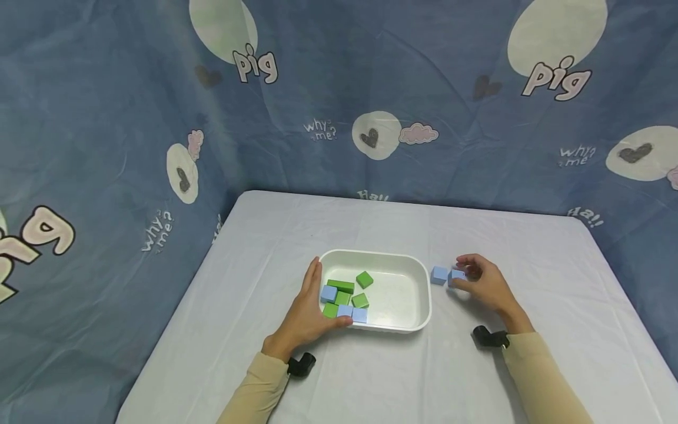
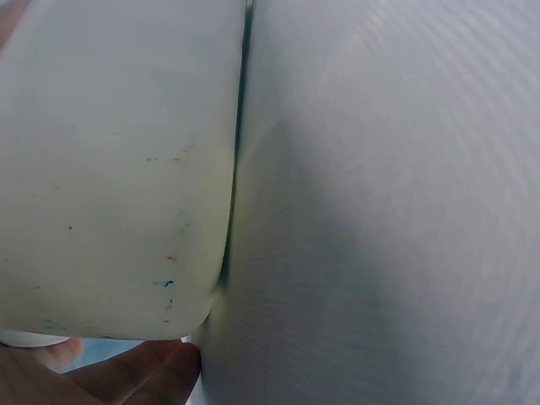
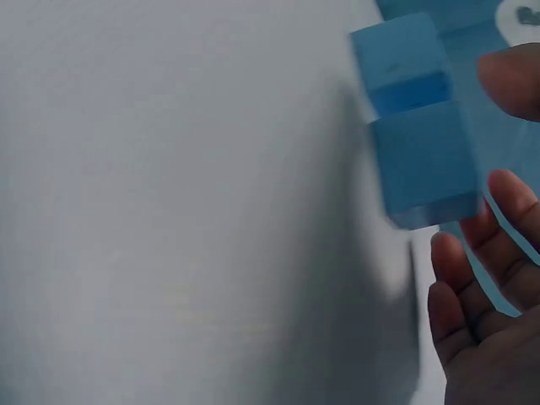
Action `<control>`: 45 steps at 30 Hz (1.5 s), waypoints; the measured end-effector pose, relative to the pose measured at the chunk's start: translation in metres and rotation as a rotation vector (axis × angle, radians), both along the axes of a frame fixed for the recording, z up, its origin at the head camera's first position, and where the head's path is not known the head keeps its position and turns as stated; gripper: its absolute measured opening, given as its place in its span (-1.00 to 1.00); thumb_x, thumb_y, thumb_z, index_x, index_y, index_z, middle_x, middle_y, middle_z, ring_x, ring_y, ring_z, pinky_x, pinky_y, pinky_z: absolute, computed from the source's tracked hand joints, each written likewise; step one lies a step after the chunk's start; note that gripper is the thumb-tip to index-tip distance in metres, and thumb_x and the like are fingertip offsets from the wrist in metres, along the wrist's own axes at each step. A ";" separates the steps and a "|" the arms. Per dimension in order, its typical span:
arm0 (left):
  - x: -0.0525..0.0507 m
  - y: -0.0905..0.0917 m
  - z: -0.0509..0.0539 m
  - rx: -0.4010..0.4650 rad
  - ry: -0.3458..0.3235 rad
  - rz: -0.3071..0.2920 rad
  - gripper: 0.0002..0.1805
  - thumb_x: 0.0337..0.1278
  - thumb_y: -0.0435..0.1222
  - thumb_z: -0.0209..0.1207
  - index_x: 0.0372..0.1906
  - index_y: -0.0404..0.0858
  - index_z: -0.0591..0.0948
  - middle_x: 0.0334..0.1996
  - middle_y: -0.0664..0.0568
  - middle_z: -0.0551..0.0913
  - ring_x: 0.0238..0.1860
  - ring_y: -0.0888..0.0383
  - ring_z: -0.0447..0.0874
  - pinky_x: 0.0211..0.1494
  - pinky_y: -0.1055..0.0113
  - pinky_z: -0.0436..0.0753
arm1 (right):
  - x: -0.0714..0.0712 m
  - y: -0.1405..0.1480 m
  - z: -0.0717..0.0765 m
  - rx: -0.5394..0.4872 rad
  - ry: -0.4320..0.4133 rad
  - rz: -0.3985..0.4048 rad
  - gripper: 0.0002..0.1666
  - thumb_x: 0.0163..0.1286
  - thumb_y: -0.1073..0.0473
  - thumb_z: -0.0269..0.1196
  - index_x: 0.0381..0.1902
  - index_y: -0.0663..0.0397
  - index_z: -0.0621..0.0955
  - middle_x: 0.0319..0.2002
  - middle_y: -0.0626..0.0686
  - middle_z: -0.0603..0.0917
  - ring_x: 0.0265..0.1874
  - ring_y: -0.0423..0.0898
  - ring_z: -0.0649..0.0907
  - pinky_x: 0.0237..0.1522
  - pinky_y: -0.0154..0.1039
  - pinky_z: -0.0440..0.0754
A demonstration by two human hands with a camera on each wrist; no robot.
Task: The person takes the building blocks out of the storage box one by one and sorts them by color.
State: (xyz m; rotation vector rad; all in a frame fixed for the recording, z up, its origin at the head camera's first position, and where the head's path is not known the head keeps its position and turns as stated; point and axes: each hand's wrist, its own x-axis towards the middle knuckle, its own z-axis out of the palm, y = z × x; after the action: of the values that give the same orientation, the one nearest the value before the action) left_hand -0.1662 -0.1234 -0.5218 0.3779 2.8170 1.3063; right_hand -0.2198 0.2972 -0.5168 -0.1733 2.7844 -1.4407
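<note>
A white tray (image 1: 399, 294) holds three blue cubes (image 1: 328, 294) and several green blocks (image 1: 342, 286), mostly grouped at its left end. My left hand (image 1: 307, 315) grips the tray's near left corner, with the thumb along the near rim and the fingers at the left wall. In the left wrist view the tray's wall (image 2: 118, 186) hides part of the fingers. Right of the tray, two blue cubes (image 1: 438, 275) (image 3: 426, 164) lie close together on the table. My right hand (image 1: 483, 285) is around the right-hand cube, its thumb apart from the cube in the right wrist view.
A white cloth (image 1: 296, 224) covers the table. Blue printed curtains (image 1: 318, 165) hang behind the table and along its left side. Black wrist cameras (image 1: 302, 365) are strapped at both wrists, below the hands.
</note>
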 end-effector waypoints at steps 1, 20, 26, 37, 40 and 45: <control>0.000 0.000 -0.001 -0.003 -0.003 0.002 0.58 -0.33 0.16 0.63 0.66 -0.23 -0.21 0.66 0.10 -0.28 0.48 -0.11 0.19 0.42 -0.11 0.34 | 0.000 0.000 0.003 -0.010 0.011 0.000 -0.38 0.27 0.20 0.47 0.23 0.31 0.53 0.08 0.26 0.64 0.02 0.11 0.55 0.06 -0.11 0.47; 0.005 -0.001 0.000 0.018 -0.012 0.015 0.57 -0.32 0.13 0.63 0.66 -0.24 -0.20 0.65 0.17 -0.30 0.49 -0.11 0.19 0.42 -0.12 0.33 | -0.016 -0.036 0.047 -0.334 0.195 0.123 -0.46 0.27 0.43 0.41 0.17 0.46 0.51 -0.02 0.28 0.61 -0.09 0.07 0.64 -0.02 -0.43 0.62; 0.003 -0.001 0.000 0.019 -0.013 0.008 0.57 -0.32 0.15 0.62 0.66 -0.23 -0.21 0.65 0.20 -0.31 0.49 -0.08 0.18 0.42 -0.09 0.33 | -0.024 -0.051 0.053 -0.403 0.201 0.177 -0.47 0.24 0.49 0.39 0.16 0.44 0.52 -0.02 0.34 0.61 -0.10 0.06 0.65 -0.03 -0.38 0.64; 0.000 0.000 0.001 0.021 -0.008 -0.002 0.60 -0.35 0.19 0.62 0.65 -0.24 -0.22 0.65 0.14 -0.30 0.50 -0.07 0.17 0.43 -0.07 0.33 | -0.040 -0.085 0.065 -0.458 0.214 0.309 -0.46 0.22 0.53 0.37 0.17 0.41 0.54 -0.04 0.32 0.62 -0.11 0.16 0.64 -0.01 -0.31 0.64; 0.001 0.000 0.000 0.017 -0.020 0.000 0.60 -0.35 0.21 0.61 0.65 -0.22 -0.23 0.65 0.17 -0.31 0.51 -0.05 0.15 0.44 -0.05 0.31 | -0.044 -0.096 0.066 -0.457 0.205 0.341 -0.46 0.21 0.55 0.38 0.16 0.42 0.54 -0.05 0.29 0.63 -0.11 0.24 0.62 -0.01 -0.29 0.65; 0.002 0.001 0.001 0.036 -0.025 0.004 0.59 -0.36 0.19 0.62 0.66 -0.22 -0.21 0.65 0.20 -0.31 0.47 -0.07 0.20 0.43 -0.07 0.32 | -0.047 -0.118 0.068 -0.436 0.187 0.398 -0.50 0.20 0.51 0.40 0.12 0.41 0.58 -0.05 0.24 0.66 -0.12 0.24 0.63 -0.02 -0.26 0.66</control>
State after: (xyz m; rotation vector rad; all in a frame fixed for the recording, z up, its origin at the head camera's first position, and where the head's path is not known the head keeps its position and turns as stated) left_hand -0.1641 -0.1226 -0.5209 0.3545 2.7790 1.3550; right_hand -0.2664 0.1795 -0.4486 -0.8454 2.3150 -1.9572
